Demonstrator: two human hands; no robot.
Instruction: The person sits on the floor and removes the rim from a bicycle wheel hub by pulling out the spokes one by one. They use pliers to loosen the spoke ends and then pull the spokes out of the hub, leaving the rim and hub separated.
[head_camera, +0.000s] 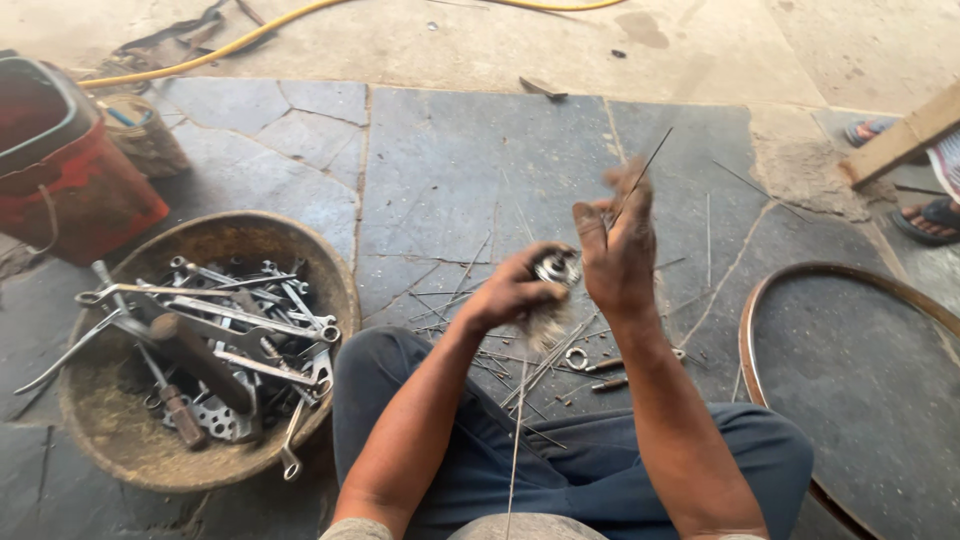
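**Hub and spoke held over the stone floor**

Left hand (515, 290) is closed around a small metal wheel hub (557, 267), gripping it from the side so that the shiny flange faces the other hand. Right hand (615, 250), blurred with motion, pinches a thin spoke (645, 170) whose free end points up and away; the lower end meets the hub's flange, which seems to be why the hub is turned that way. More loose spokes (545, 365) hang and lie just below the hub, down to the person's lap. Near the left edge of the floor (450, 150), a round basin (110, 430) of spanners and other tools sits within reach. A bare wheel rim (745, 330) lies flat by the right edge.
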